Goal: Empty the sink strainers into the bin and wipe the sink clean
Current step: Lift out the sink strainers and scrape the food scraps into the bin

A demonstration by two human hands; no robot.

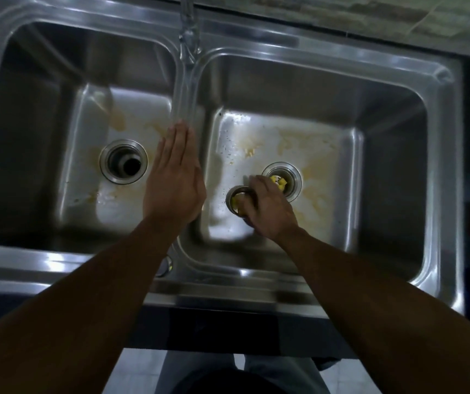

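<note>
A person's right hand [270, 211] is curling its fingers round the rim of a small round steel basket strainer [235, 199], low in the right bowl [392, 155] of a stainless double sink [228, 285] — whether it is lifted or resting on the floor cannot be told. The left hand [174, 180] is hovering flat over the divider, fingers pressed together. The job is looking barely begun: the left drain [123, 161] is standing open with its basket out, yet yellow food scraps are sitting in both the held strainer and the second strainer [280, 180] (seated in the right drain). Yellowish smears [299, 140] are streaking both shiny metal floors — no bin or cloth is showing.
</note>
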